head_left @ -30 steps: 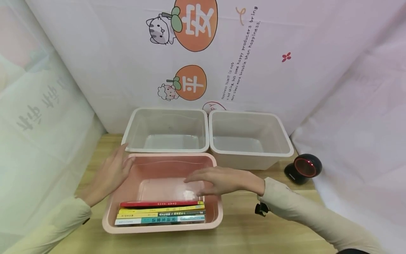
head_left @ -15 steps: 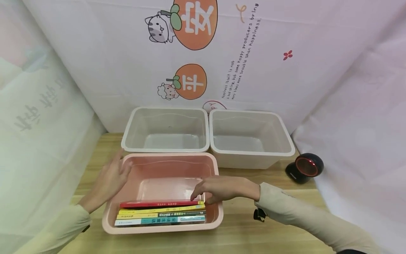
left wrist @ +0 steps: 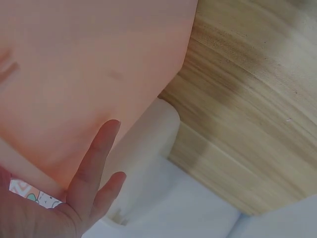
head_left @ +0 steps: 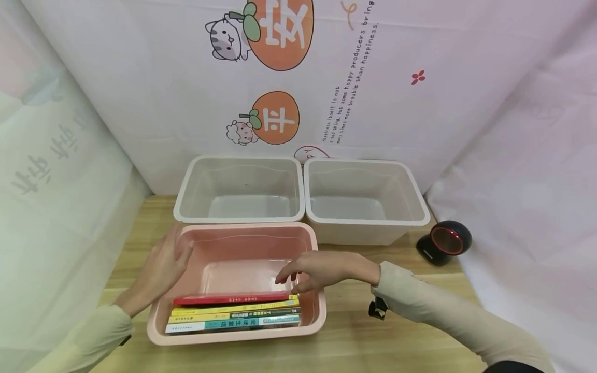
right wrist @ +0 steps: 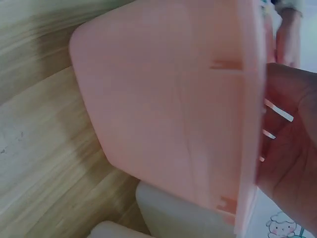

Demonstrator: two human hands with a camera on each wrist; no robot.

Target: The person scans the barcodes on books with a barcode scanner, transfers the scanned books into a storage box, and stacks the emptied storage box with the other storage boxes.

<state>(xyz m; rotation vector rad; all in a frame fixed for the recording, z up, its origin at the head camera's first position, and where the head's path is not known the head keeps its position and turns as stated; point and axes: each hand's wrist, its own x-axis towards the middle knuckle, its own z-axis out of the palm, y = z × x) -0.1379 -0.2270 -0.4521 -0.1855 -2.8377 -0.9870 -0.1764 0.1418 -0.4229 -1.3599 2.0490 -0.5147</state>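
A pink plastic bin (head_left: 247, 226) stands at the front of the table. Along its near side several thin books stand in a row, spines up: a red book (head_left: 233, 299) is farthest in, then yellow ones (head_left: 224, 311) and a blue-and-white one (head_left: 228, 324). My left hand (head_left: 158, 269) is at the bin's left rim with fingers loosely extended; the left wrist view shows two fingers against the bin's outer side. My right hand (head_left: 322, 269) reaches over the right rim, fingers loosely bent above the red book's right end, holding nothing.
Two pale bins, a left one (head_left: 240, 219) and a right one (head_left: 354, 234), stand side by side behind the pink bin. A black device with a red ring (head_left: 448, 242) sits to the right. White printed cloth (head_left: 359, 103) hangs around the table.
My right hand lowered to the red book's right end, then rose slightly away from it. My left hand drew back slightly along the left rim. The books look unmoved.
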